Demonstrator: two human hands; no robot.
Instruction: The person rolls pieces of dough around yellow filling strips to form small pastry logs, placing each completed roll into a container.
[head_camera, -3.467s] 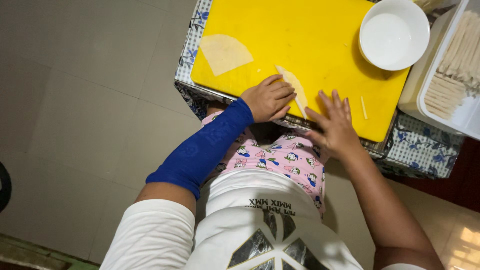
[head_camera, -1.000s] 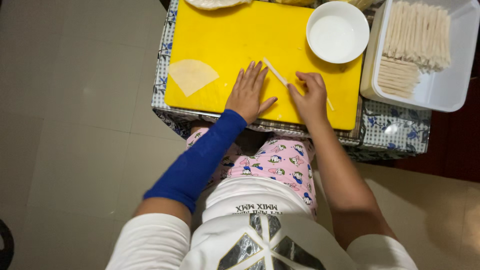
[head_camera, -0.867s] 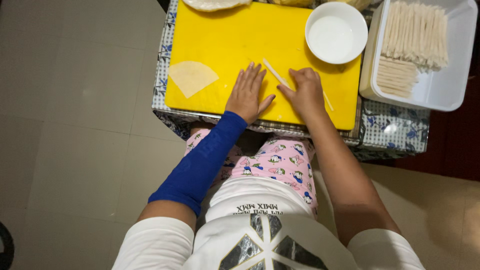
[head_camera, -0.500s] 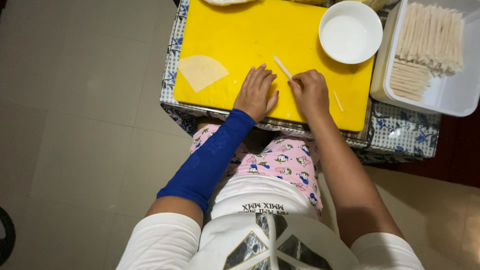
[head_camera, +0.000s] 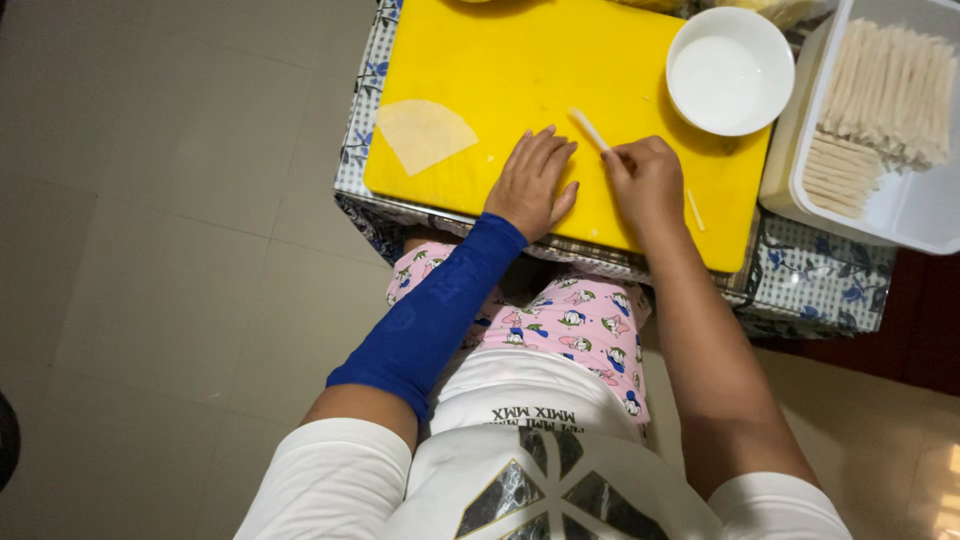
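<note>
Roll (head_camera: 588, 128), a thin pale stick of rolled wrapper, lies slanted on the yellow board (head_camera: 520, 60), its lower end pinched in the right hand. Going left to right: a flat wrapper (head_camera: 424, 133), roughly a quarter-round, rests near the board's left edge, well apart from both hands. The left hand (head_camera: 532, 184), with a blue sleeve (head_camera: 430, 315) on its forearm, lies flat and open on the board, fingers spread, holding nothing. Just beside it, the right hand (head_camera: 645, 180) is curled closed on the roll's lower end. A short pale strip (head_camera: 695, 209) lies just right of that hand. A white bowl (head_camera: 729, 70) stands at the board's upper right. Beyond it, a white tray (head_camera: 905, 215) holds rows of finished rolls (head_camera: 885, 95).
</note>
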